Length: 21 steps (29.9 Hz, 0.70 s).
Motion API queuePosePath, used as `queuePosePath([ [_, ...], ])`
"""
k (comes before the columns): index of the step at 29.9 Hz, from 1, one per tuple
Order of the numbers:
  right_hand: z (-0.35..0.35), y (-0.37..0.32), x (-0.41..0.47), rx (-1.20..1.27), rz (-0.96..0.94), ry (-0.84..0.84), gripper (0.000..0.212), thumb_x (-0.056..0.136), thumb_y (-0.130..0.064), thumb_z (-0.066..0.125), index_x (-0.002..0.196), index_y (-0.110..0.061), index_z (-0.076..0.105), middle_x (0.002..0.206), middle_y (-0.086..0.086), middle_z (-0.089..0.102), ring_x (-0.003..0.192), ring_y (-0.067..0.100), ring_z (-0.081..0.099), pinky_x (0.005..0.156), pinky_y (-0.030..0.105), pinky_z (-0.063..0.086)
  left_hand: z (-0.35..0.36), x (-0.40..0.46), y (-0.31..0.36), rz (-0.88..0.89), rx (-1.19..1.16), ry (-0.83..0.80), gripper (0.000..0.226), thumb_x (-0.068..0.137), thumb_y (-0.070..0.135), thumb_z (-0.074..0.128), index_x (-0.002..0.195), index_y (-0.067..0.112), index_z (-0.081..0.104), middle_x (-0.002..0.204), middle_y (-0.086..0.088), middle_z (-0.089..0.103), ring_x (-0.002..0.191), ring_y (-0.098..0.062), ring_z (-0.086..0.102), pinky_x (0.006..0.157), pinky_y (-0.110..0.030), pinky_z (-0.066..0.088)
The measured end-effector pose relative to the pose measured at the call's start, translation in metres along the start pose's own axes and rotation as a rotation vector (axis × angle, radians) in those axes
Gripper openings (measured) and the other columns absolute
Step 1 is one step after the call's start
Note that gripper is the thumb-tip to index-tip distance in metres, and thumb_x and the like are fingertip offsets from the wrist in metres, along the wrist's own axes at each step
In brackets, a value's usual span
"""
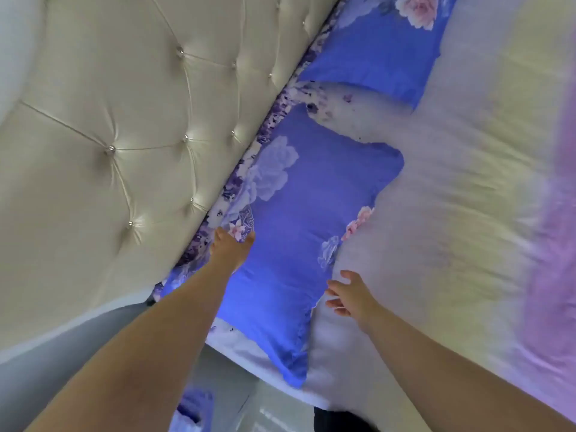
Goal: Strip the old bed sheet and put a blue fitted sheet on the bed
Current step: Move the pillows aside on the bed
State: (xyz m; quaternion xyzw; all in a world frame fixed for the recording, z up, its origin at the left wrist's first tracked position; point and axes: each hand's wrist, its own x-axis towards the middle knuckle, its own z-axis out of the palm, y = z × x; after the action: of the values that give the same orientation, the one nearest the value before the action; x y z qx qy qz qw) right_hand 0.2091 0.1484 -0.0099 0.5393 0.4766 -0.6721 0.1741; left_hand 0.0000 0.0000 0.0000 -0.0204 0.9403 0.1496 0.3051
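A blue floral pillow (299, 232) lies at the head of the bed against the cream tufted headboard (124, 126). My left hand (229, 246) reaches to the pillow's far edge by the headboard, fingers lying on the fabric. My right hand (350, 293) hovers with fingers spread at the pillow's other edge, over the pale bed sheet (452, 213) with faded yellow and purple patches. A second blue floral pillow (383, 48) lies farther along the headboard. A purple floral edge (274, 126) runs between pillows and headboard.
The grey floor (46, 378) shows beside the bed at lower left. A blue and white cloth (193, 410) lies at the bottom edge. Something dark (336, 420) sits low under the mattress edge.
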Motion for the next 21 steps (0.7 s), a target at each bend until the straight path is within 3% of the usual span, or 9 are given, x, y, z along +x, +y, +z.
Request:
queuePosePath([
  [2, 0.005, 0.002, 0.011, 0.016, 0.05, -0.017, 0.051, 0.094, -0.02, 0.053, 0.138, -0.016, 0.028, 0.099, 0.009, 0.06, 0.063, 0.017, 0.056, 0.058, 0.025, 0.039, 0.006, 0.019, 0.003, 0.015, 0.235, -0.034, 0.089, 0.091, 0.058, 0.045, 0.148, -0.001, 0.011, 0.152, -0.021, 0.022, 0.14, -0.036, 0.021, 0.111, -0.043, 0.022],
  [4, 0.005, 0.009, 0.022, 0.065, 0.104, -0.024, 0.053, 0.094, -0.023, 0.055, 0.139, -0.017, 0.028, 0.097, 0.008, 0.061, 0.064, 0.017, 0.058, 0.058, 0.025, 0.039, 0.013, 0.035, -0.002, 0.069, 0.496, -0.018, 0.077, 0.092, 0.059, 0.041, 0.142, 0.002, 0.029, 0.143, -0.024, 0.033, 0.134, -0.038, 0.03, 0.107, -0.045, 0.03],
  [7, -0.004, 0.014, 0.036, 0.124, 0.107, 0.014, 0.055, 0.094, -0.025, 0.055, 0.14, -0.015, 0.026, 0.101, 0.009, 0.061, 0.064, 0.016, 0.058, 0.057, 0.025, 0.04, 0.032, 0.038, -0.003, 0.221, 0.648, 0.101, 0.045, 0.097, 0.039, 0.044, 0.126, 0.004, 0.05, 0.131, -0.025, 0.04, 0.122, -0.041, 0.04, 0.099, -0.046, 0.037],
  [10, -0.016, 0.013, 0.042, 0.17, 0.089, 0.041, 0.051, 0.096, -0.024, 0.052, 0.14, -0.015, 0.027, 0.104, 0.009, 0.061, 0.064, 0.015, 0.057, 0.057, 0.025, 0.04, 0.053, 0.026, -0.004, 0.425, 0.441, 0.243, 0.023, 0.094, 0.013, 0.05, 0.106, -0.005, 0.059, 0.128, -0.03, 0.045, 0.111, -0.047, 0.05, 0.092, -0.051, 0.042],
  [12, -0.03, 0.013, 0.042, 0.232, 0.077, 0.061, 0.049, 0.097, -0.027, 0.05, 0.139, -0.014, 0.028, 0.105, 0.009, 0.061, 0.067, 0.016, 0.057, 0.06, 0.027, 0.043, 0.067, 0.0, 0.006, 0.561, 0.282, 0.297, 0.018, 0.092, 0.007, 0.05, 0.099, -0.008, 0.057, 0.126, -0.032, 0.049, 0.104, -0.05, 0.055, 0.083, -0.053, 0.048],
  [15, -0.06, 0.018, 0.033, 0.264, 0.032, 0.094, 0.063, 0.094, -0.046, 0.051, 0.143, -0.016, 0.027, 0.125, 0.009, 0.054, 0.099, 0.022, 0.057, 0.081, 0.035, 0.046, 0.085, -0.057, 0.032, 0.696, 0.149, 0.305, 0.017, 0.093, 0.006, 0.047, 0.1, -0.006, 0.056, 0.132, -0.025, 0.048, 0.101, -0.046, 0.06, 0.075, -0.047, 0.051],
  [17, -0.083, 0.028, 0.02, 0.184, 0.004, 0.104, 0.078, 0.091, -0.053, 0.051, 0.149, -0.014, 0.017, 0.143, 0.007, 0.04, 0.128, 0.025, 0.042, 0.1, 0.037, 0.036, 0.102, -0.104, 0.052, 0.775, 0.09, 0.287, 0.009, 0.093, 0.004, 0.048, 0.094, -0.002, 0.054, 0.135, -0.019, 0.044, 0.093, -0.041, 0.062, 0.066, -0.042, 0.051],
  [19, -0.107, 0.043, 0.002, 0.19, -0.043, 0.108, 0.094, 0.087, -0.051, 0.058, 0.15, -0.005, 0.006, 0.149, 0.007, 0.032, 0.137, 0.022, 0.034, 0.105, 0.029, 0.029, 0.126, -0.155, 0.074, 0.826, 0.03, 0.241, 0.008, 0.094, 0.006, 0.047, 0.091, -0.001, 0.052, 0.138, -0.016, 0.039, 0.094, -0.039, 0.06, 0.066, -0.038, 0.048],
  [21, -0.138, 0.061, -0.018, 0.263, -0.076, 0.138, 0.102, 0.077, -0.058, 0.066, 0.148, -0.005, 0.016, 0.145, 0.002, 0.036, 0.135, 0.021, 0.038, 0.108, 0.028, 0.031, 0.153, -0.206, 0.098, 0.794, -0.062, 0.173, 0.018, 0.095, 0.013, 0.041, 0.092, -0.001, 0.052, 0.14, -0.014, 0.036, 0.102, -0.037, 0.056, 0.076, -0.034, 0.045],
])
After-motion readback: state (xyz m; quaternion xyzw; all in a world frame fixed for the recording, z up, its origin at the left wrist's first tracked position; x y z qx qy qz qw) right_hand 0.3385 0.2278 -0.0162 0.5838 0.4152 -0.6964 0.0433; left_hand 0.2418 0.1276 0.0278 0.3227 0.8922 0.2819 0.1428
